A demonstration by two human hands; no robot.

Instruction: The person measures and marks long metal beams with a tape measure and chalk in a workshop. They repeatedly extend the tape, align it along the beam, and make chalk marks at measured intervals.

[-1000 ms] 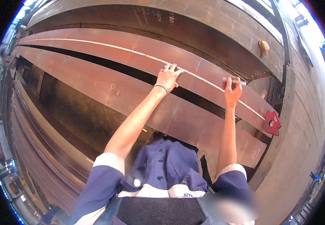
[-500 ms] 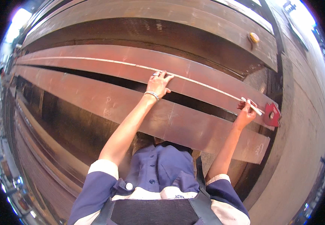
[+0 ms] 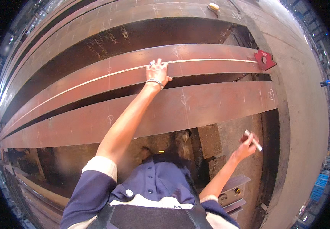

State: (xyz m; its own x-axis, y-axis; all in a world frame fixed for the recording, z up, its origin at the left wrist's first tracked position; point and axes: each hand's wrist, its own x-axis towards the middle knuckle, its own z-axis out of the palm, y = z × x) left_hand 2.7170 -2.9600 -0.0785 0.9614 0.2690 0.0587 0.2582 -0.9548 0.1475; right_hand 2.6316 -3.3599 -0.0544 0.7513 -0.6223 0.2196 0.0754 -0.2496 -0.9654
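A pale measuring tape runs lengthwise along a reddish-brown steel beam. My left hand lies on the tape and the beam's top face with its fingers spread. In my right hand is a slim white chalk-like stick, pinched between the fingers. That hand is off the beams, in front of the nearer one at the right. Where the tape meets the beam's right end sits a red magnetic welding square with a round hole.
A second brown beam with chalk marks lies nearer me, a dark gap between the two. Farther beams stretch behind, one bearing a small yellow-and-white object. Metal pieces are low at the right. A grey floor runs along the right side.
My right hand has moved off the beam near the red square, down toward me, still with the white stick. My left hand stays on the tape. The view has turned.
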